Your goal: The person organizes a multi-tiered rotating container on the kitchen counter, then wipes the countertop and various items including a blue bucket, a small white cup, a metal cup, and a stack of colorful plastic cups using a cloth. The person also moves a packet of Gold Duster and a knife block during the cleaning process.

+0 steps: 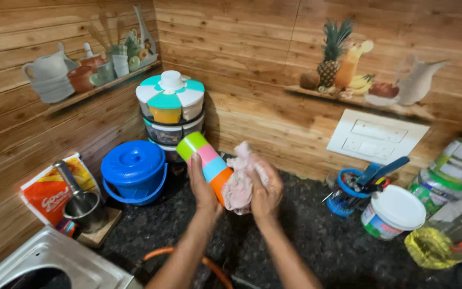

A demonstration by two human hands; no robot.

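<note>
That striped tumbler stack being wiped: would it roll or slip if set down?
The striped tumbler stack looks like smooth, light plastic, so probably slippery. Being round, it would likely roll if laid sideways. The pink cloth in the right hand looks limp.

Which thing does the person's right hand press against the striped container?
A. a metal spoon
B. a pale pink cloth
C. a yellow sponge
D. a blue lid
B: the right hand grips a crumpled pale pink cloth against the lower end of the striped container, which the left hand holds tilted above the dark counter.
</note>
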